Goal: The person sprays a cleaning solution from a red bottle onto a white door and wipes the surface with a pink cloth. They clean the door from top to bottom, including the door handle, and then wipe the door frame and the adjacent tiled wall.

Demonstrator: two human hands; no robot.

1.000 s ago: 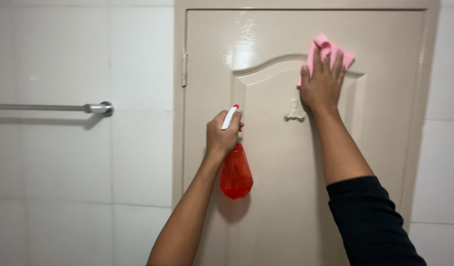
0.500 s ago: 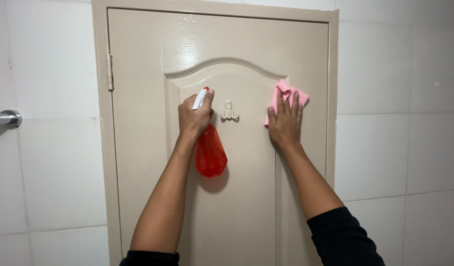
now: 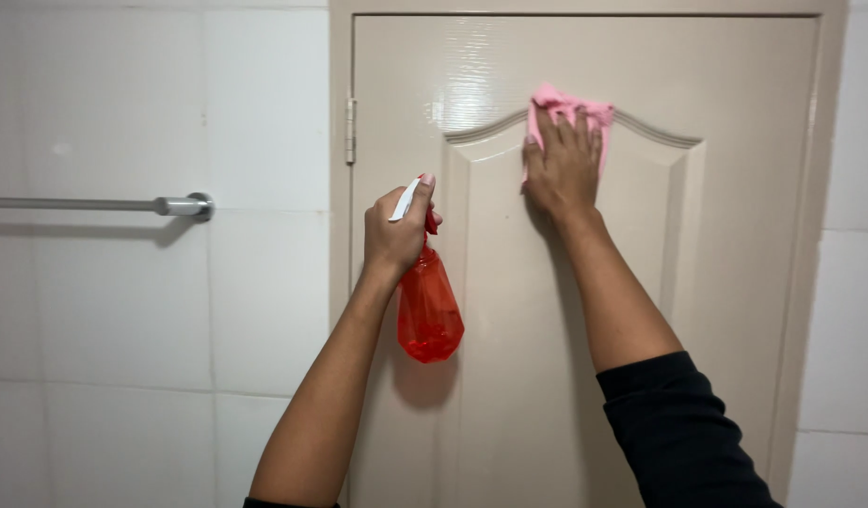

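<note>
My right hand [image 3: 563,174] has slid the pink cloth [image 3: 570,113] left from the panel's right edge to the top of the arch, upper centre of frame, palm flat, so wiping is working across the beige door [image 3: 547,376]. Left hand [image 3: 394,235] stays clenched on the red spray bottle [image 3: 429,310], centre frame, nozzle near the door. Glossy door, hinge [image 3: 351,131] and white tiled wall [image 3: 123,310] with metal towel rail [image 3: 95,204] at left.

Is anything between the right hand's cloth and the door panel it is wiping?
Nothing visible. The right hand presses the pink cloth flat against the door at the arched moulding. The left hand holds the red spray bottle off to the side.
</note>
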